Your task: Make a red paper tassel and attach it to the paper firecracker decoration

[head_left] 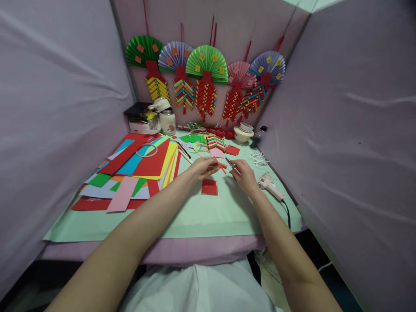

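My left hand (205,167) is closed, pinching narrow red paper strips (222,166) that stick out to the right of its fingertips. My right hand (243,174) is closed on what looks like a small pair of scissors (229,161), whose bluish-grey end points toward the strips; a small gap separates the two. Below my left hand, a red paper square (209,187) lies flat on the table. Just behind the hands are a pink paper piece (217,153), another red piece (232,150) and a bundle of small coloured paper rolls (216,143).
Coloured paper sheets (151,160) cover the table's left side, with a ring (146,150) on them. On the right lie a corded glue gun (271,187) and white scraps (259,159). A bottle (167,121) and bowl (243,133) stand behind. Paper fan ornaments (207,65) hang on the wall.
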